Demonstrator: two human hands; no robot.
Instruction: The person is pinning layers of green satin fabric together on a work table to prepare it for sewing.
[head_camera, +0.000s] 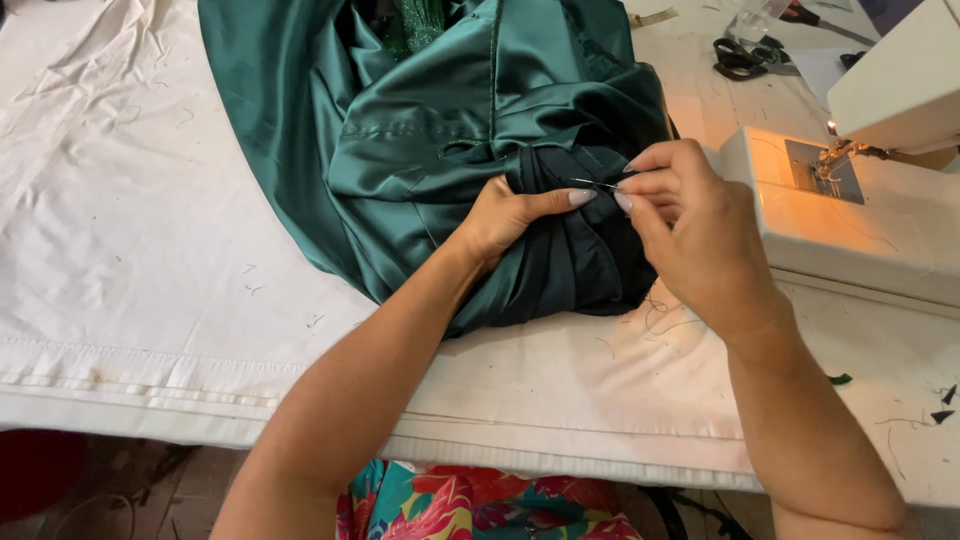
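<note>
Green satin cloth (420, 140), bunched near table's (150, 250) far edge, beside sewing machine (850, 200): soft, slippery, light; best pinched at dark folded pleats (570, 260). Left hand (505, 215) pressing pleats flat, thumb out. Right hand (690, 230) pinched shut on thin needle (595, 183). Thread too fine to see.

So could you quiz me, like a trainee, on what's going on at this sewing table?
1. True or false: the right hand pinches a thin needle over the dark pleated fabric.
2. What does the left hand rest on?
A. the scissors
B. the green garment
C. the sewing machine
3. What covers the table?

Key:
1. True.
2. B, it presses the green garment beside the pleats.
3. A white cloth, strewn with thread scraps.
</note>
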